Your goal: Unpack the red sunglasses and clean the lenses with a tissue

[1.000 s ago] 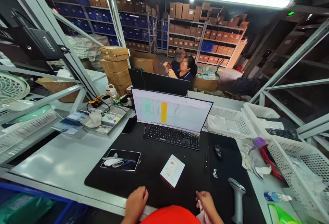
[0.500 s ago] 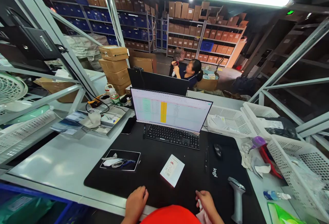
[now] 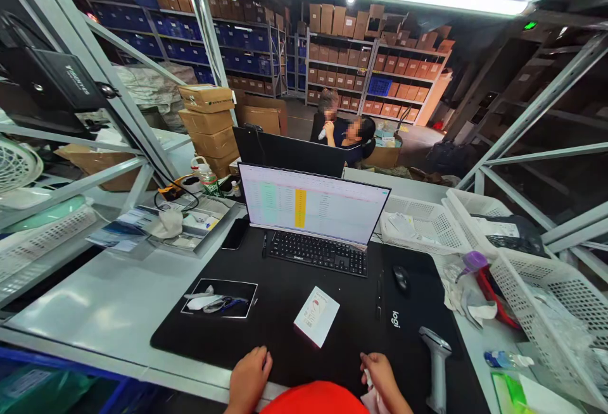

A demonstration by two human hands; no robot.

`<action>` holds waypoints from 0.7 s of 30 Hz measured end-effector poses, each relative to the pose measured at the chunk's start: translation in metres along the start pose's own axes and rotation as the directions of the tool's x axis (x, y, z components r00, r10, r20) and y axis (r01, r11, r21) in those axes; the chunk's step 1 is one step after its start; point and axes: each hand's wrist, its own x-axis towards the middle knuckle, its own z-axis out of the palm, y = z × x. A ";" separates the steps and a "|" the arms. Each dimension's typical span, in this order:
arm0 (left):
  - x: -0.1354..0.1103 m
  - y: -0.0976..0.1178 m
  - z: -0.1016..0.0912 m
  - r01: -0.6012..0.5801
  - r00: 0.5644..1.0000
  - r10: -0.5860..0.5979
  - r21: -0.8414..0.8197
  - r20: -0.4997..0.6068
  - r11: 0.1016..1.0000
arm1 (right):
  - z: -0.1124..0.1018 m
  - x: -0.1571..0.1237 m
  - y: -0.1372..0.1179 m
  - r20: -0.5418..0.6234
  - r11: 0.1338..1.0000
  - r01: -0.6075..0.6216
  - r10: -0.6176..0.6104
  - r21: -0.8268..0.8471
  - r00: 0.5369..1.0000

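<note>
My left hand [image 3: 249,374] rests on the near edge of the black desk mat [image 3: 285,313], fingers curled under, nothing seen in it. My right hand [image 3: 382,379] sits at the same edge with its fingers closed on a small white thing [image 3: 369,381] that I cannot name. A small white box [image 3: 316,315] lies on the mat just beyond both hands. Behind it stand a black keyboard [image 3: 317,252] and a monitor [image 3: 313,204] showing a spreadsheet. A grey barcode scanner [image 3: 436,363] lies right of my right hand.
A black mouse [image 3: 401,278], a small tray with pens [image 3: 219,298] and a phone [image 3: 235,233] lie on the desk. White mesh baskets [image 3: 532,287] line the right side. Two people [image 3: 349,135] sit beyond a second monitor. Shelves of boxes fill the back.
My hands have not moved. The view has shifted slightly, and a second person has come into view beside the seated one behind the monitors.
</note>
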 end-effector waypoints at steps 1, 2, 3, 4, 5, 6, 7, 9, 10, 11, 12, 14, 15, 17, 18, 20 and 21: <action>0.000 0.000 0.000 0.000 1.000 0.000 0.001 0.000 1.000 | 0.000 0.000 0.000 0.002 1.000 0.000 0.000 0.003 1.000; 0.000 0.000 0.000 0.000 1.000 0.000 0.003 0.001 1.000 | 0.000 -0.001 0.000 0.004 1.000 0.001 -0.001 0.007 1.000; 0.000 0.000 0.000 -0.001 1.000 0.001 0.006 0.001 1.000 | 0.001 -0.001 -0.001 0.006 1.000 0.002 -0.002 0.010 1.000; 0.000 0.000 0.000 -0.002 1.000 0.002 0.009 0.001 1.000 | 0.001 -0.001 -0.001 0.008 1.000 0.002 -0.002 0.012 1.000; 0.000 0.000 0.000 -0.002 1.000 0.002 0.012 0.001 1.000 | 0.000 -0.002 -0.001 0.010 1.000 0.004 -0.004 0.013 1.000; 0.000 0.000 0.000 -0.003 1.000 0.003 0.015 0.001 1.000 | 0.000 -0.002 -0.002 0.011 1.000 0.006 -0.006 0.015 1.000; 0.001 0.000 0.001 -0.003 1.000 0.003 0.017 0.002 1.000 | 0.000 -0.002 -0.002 0.012 1.000 0.008 -0.008 0.016 1.000; 0.001 0.000 0.001 -0.003 1.000 0.003 0.020 0.002 1.000 | 0.000 -0.002 -0.002 0.013 1.000 0.009 -0.009 0.018 1.000; 0.001 -0.001 0.002 -0.004 1.000 0.004 0.021 0.002 1.000 | 0.000 -0.003 -0.002 0.013 1.000 0.009 -0.009 0.019 1.000; 0.001 -0.001 0.002 -0.005 1.000 0.005 0.020 0.002 1.000 | 0.000 -0.003 -0.002 0.012 1.000 0.007 -0.007 0.020 1.000; 0.001 -0.002 0.003 -0.006 1.000 0.006 0.020 0.002 1.000 | 0.000 -0.003 -0.003 0.011 1.000 0.004 -0.005 0.020 1.000; 0.001 -0.003 0.004 -0.007 1.000 0.007 0.020 0.000 1.000 | 0.001 -0.003 -0.003 0.008 1.000 0.000 0.000 0.019 1.000; 0.001 -0.003 0.005 -0.008 1.000 0.008 0.020 0.000 1.000 | 0.001 -0.003 -0.003 0.005 1.000 -0.003 0.002 0.019 1.000; 0.001 -0.004 0.006 -0.006 1.000 0.007 0.023 -0.001 1.000 | 0.002 -0.004 -0.004 0.001 1.000 -0.009 0.009 0.018 1.000; 0.001 -0.004 0.007 -0.005 1.000 0.005 0.024 -0.001 1.000 | 0.002 -0.003 -0.004 0.000 1.000 -0.013 0.013 0.017 1.000; 0.001 -0.005 0.007 -0.002 1.000 0.002 0.026 -0.002 1.000 | 0.003 -0.003 -0.005 0.000 1.000 -0.024 0.024 0.014 1.000; 0.001 -0.004 0.007 0.000 1.000 0.000 0.026 -0.002 1.000 | 0.003 -0.003 -0.005 -0.001 1.000 -0.028 0.028 0.012 1.000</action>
